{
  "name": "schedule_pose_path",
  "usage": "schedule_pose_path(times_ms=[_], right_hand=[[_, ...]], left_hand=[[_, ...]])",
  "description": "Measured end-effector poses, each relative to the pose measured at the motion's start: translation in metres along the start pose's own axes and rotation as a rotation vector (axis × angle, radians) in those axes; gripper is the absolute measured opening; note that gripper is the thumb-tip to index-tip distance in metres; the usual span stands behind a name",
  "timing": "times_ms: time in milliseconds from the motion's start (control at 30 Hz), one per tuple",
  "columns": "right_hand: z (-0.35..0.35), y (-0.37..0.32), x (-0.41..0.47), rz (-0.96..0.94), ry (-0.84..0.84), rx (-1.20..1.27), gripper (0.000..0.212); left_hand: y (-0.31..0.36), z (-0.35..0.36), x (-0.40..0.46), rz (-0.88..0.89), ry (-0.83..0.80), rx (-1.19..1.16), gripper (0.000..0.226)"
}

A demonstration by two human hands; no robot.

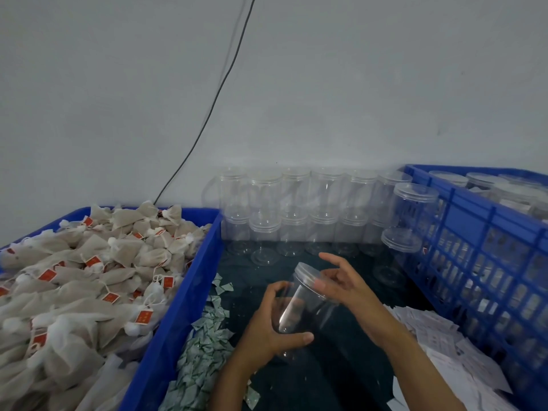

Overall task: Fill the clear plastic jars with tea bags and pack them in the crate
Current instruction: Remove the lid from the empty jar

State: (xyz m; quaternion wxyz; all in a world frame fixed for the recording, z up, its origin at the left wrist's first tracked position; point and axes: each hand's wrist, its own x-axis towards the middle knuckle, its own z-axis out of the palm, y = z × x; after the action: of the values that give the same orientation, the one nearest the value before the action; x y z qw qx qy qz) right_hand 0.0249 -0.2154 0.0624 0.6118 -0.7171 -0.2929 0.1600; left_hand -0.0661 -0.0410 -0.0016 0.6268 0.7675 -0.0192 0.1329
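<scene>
- The left hand (268, 324) curls round the base of a tilted clear jar (299, 304).
- The right hand (345, 287) grips its lid (311, 275), forefinger raised.
- Empty jars (293, 215) line the table's far edge, between the tea bags (89, 277) and the crate (486, 247).

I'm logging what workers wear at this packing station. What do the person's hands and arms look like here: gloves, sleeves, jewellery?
Both are bare. The left hand and right hand wear no gloves, and no rings show on the fingers in view. Both forearms are uncovered down to the bottom edge of the picture, with no sleeve, watch or bracelet in sight. No markings or tape show on them.
</scene>
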Motion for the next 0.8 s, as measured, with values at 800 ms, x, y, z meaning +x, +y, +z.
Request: schedule_pose_path(times_ms=[800], right_hand=[[0.023,0.032,-0.003,0.024,-0.192,1.240,0.083]], left_hand=[[0.007,0.003,0.003,-0.200,-0.377,-0.451,0.088]])
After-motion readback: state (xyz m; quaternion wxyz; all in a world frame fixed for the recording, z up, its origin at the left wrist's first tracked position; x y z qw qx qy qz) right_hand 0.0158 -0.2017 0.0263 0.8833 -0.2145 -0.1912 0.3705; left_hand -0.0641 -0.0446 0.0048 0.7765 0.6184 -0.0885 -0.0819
